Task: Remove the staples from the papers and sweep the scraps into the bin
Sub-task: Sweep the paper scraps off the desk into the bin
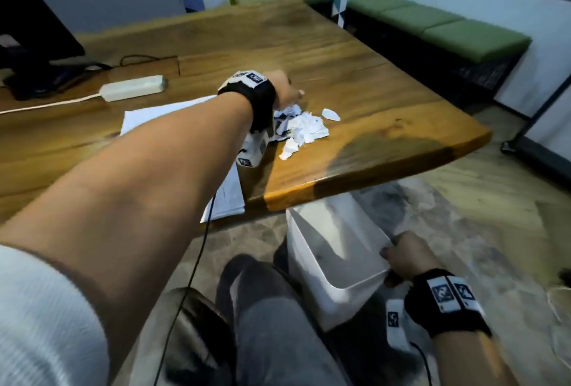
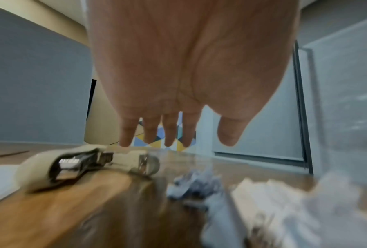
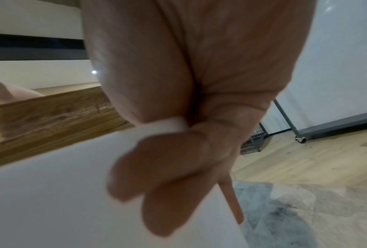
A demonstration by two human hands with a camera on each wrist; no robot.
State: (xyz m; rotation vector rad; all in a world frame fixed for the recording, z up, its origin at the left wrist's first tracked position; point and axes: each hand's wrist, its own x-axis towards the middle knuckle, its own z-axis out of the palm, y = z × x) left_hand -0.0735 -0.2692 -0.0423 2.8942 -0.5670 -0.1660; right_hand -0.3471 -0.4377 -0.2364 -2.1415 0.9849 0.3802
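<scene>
A heap of torn white paper scraps lies on the wooden table near its right front corner. My left hand hovers just behind the heap, fingers straight and spread, holding nothing; the left wrist view shows the left hand above the scraps and a beige stapler. A stack of white papers lies under my left forearm. Below the table edge stands a white bin; my right hand grips its rim. The right wrist view shows the right hand curled over the bin rim.
A white power strip with its cable lies at the back left of the table, near a dark monitor base. A green bench runs along the right wall. My legs and a dark chair sit beside the bin.
</scene>
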